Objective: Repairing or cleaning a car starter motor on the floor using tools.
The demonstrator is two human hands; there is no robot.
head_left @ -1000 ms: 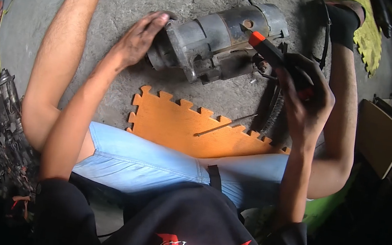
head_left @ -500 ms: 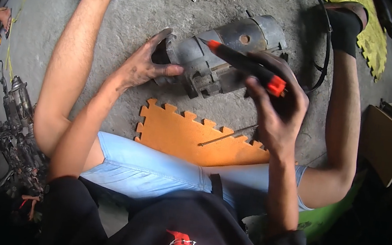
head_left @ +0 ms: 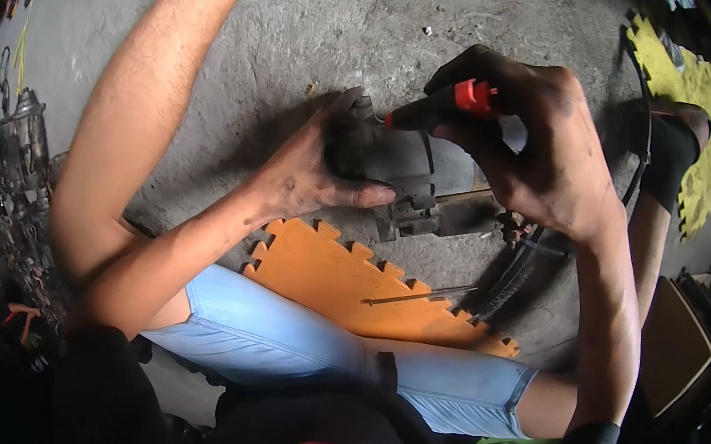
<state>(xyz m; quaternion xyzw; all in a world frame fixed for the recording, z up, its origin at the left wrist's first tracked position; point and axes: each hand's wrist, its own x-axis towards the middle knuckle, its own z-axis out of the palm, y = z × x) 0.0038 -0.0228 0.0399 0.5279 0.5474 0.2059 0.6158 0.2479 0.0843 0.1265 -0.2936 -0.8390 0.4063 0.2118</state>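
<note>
A dark grey cylindrical motor (head_left: 457, 165), apparently a starter motor, lies on the concrete between my legs. My left hand (head_left: 304, 170) grips its left end, thumb along the near side and fingers over the far side. Above the motor, my right hand (head_left: 554, 149) is closed around a slim black tool (head_left: 428, 113) with red ends. The tool's lower red end points down-left at the end face that my left hand holds. Its working tip is too small to make out, and my right hand covers part of the motor.
An orange foam mat (head_left: 321, 276) lies before my lap, a thin metal rod (head_left: 422, 295) on it. Greasy metal parts (head_left: 26, 134) crowd the left. A yellow mat (head_left: 699, 133) and black cable (head_left: 648, 126) are at far right, a brown board (head_left: 670, 353) below.
My right hand has swung the tool over toward the motor's left end, its red end now pointing down-left. My left hand keeps its grip. The view has shifted, so the motor appears lower.
</note>
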